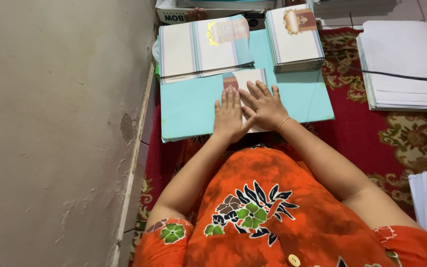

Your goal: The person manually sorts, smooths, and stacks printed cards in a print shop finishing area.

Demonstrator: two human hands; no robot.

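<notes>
Both hands are laid flat, fingers spread: the left hand (229, 116) and right hand (265, 105) are pressed on a white card (251, 79). A turquoise sheet (189, 106) is spread beneath them; two card stacks (295, 39) are seen beyond the fingertips.

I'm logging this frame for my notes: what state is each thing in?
Left hand: flat, palm down on the card.
Right hand: flat, fingers spread on the card.
Card: lying flat on the turquoise sheet, pressed under both hands.
Turquoise sheet: spread flat.
Left card pile: loosely stacked, fanned.
Right card pile: neatly stacked.
White paper stack: squared, cable across it.
</notes>
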